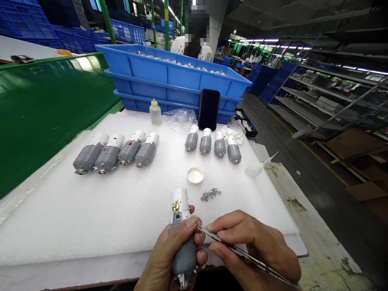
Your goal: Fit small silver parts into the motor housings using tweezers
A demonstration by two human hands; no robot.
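My left hand (165, 251) is wrapped round a grey-and-white cylindrical model, seemingly a spacecraft model (184, 256), tilted with its white end away from me. A small gold disc (176, 207) shows on the white part. Pinched in my right hand (260, 244) is a pair of tweezers (239, 251). Their tips reach the model's right side, by my left thumb; whether they grip anything is too small to tell. Beyond my hands lie a pile of tiny silvery parts (210, 195) and a shallow round white dish (195, 176) with pale contents.
White foam sheeting (121, 218) covers the table. Several similar models stand in two groups, larger ones left (106, 155) and smaller ones right (205, 142). Behind them are a squeeze bottle (155, 114), a phone (209, 109) and stacked blue crates (182, 87). Another person (194, 48) sits beyond.
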